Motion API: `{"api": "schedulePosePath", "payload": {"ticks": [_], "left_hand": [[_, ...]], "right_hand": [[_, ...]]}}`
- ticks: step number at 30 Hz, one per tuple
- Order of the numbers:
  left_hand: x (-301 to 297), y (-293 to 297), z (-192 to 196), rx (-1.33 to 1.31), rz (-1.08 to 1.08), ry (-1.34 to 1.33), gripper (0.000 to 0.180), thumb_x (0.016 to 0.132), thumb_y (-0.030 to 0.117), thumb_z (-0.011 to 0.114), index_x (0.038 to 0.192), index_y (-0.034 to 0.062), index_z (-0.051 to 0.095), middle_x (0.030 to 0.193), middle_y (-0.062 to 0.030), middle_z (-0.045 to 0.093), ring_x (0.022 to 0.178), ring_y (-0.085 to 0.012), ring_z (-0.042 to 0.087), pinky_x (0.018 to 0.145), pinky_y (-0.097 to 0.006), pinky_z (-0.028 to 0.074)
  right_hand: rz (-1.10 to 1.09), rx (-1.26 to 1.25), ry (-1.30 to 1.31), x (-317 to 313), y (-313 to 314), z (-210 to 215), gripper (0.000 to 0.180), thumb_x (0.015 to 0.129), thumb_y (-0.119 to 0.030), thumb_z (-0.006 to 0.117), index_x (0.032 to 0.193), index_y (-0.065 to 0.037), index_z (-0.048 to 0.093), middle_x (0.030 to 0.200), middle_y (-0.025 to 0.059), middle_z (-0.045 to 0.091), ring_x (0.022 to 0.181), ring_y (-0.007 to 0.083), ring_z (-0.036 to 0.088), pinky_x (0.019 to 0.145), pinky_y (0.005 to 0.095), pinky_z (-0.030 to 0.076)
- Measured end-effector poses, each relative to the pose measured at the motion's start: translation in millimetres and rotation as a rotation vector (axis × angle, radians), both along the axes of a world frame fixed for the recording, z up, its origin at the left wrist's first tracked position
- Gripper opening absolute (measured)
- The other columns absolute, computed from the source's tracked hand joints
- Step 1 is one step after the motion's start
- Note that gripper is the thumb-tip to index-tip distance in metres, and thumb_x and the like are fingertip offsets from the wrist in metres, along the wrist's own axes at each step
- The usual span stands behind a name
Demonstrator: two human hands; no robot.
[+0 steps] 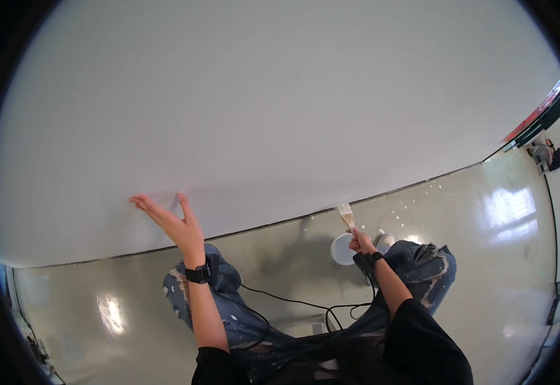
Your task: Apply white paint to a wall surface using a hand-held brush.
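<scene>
My right hand [362,241] is closed round the handle of a paintbrush [347,217]. The brush's whitened bristles point up at the bottom edge of the white wall [280,115]; whether they touch it I cannot tell. Right beside that hand, a white bucket [341,250] stands on the floor, partly covered by the hand; its contents are hard to make out. My left hand [176,223] is raised at the lower part of the wall, its fingers stretched and the thumb apart, with nothing in it. The fingertips are at or very near the wall surface.
White paint spots [403,205] dot the glossy floor [472,295] along the wall. A black cable [299,300] runs between my knees, near a pale box-like object [311,328]. At the far right, a person [557,154] is by the side wall.
</scene>
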State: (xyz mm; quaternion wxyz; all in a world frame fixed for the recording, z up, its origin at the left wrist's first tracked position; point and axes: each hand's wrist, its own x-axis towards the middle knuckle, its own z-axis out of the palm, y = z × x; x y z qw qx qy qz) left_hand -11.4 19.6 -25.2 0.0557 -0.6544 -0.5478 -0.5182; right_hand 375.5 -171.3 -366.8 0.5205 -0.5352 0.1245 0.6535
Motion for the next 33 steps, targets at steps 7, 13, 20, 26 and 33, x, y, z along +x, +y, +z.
{"api": "schedulePosePath", "payload": {"ticks": [7, 13, 20, 26, 33], "left_hand": [[0.6, -0.2, -3.5, 0.01, -0.008, 0.007, 0.079, 0.094, 0.023, 0.058, 0.151, -0.0001, 0.009, 0.157, -0.0237, 0.001, 0.146, -0.0395, 0.002, 0.116, -0.047, 0.01], [-7.4, 3.5, -12.9, 0.005, -0.012, 0.005, 0.078, 0.094, 0.024, 0.058, 0.151, 0.0002, 0.009, 0.157, -0.0235, 0.002, 0.146, -0.0392, 0.003, 0.117, -0.047, 0.011], [-14.3, 4.5, -16.5, -0.016, -0.027, -0.015, 0.077, 0.095, 0.025, 0.058, 0.151, 0.0028, 0.01, 0.158, -0.0222, 0.002, 0.146, -0.0367, 0.003, 0.117, -0.046, 0.009], [-5.2, -0.2, -10.4, -0.056, -0.039, -0.059, 0.077, 0.095, 0.026, 0.057, 0.152, 0.0038, 0.009, 0.158, -0.0212, 0.001, 0.146, -0.0374, 0.003, 0.117, -0.046, 0.01], [-7.9, 0.1, -12.4, -0.047, -0.027, -0.029, 0.077, 0.094, 0.021, 0.057, 0.152, 0.0031, 0.008, 0.158, -0.0218, 0.001, 0.146, -0.0387, 0.004, 0.116, -0.046, 0.012]], "right_hand": [[0.032, 0.158, 0.022, 8.4, 16.7, 25.2, 0.037, 0.103, -0.037, 0.041, 0.125, -0.011, 0.052, 0.059, -0.0065, 0.02, 0.045, 0.0062, 0.02, 0.04, 0.0228, 0.017], [0.058, 0.321, 0.02, 3.6, 4.6, 86.0, 0.037, 0.102, -0.037, 0.042, 0.128, -0.013, 0.052, 0.058, -0.0088, 0.018, 0.045, 0.0044, 0.017, 0.041, 0.0215, 0.016], [0.054, 0.529, -0.078, -2.7, -6.6, 174.6, 0.04, 0.102, -0.038, 0.042, 0.131, -0.011, 0.05, 0.057, -0.009, 0.017, 0.046, 0.0042, 0.018, 0.045, 0.0213, 0.017], [-0.167, 0.823, -0.172, 6.9, 2.8, 241.3, 0.047, 0.102, -0.042, 0.042, 0.137, -0.011, 0.042, 0.061, -0.0074, 0.018, 0.05, 0.0049, 0.019, 0.047, 0.0208, 0.018], [-0.04, 0.745, -0.244, 21.7, 14.7, 225.0, 0.041, 0.101, -0.039, 0.045, 0.131, -0.01, 0.048, 0.062, -0.0072, 0.02, 0.05, 0.0041, 0.019, 0.046, 0.0207, 0.017]]}}
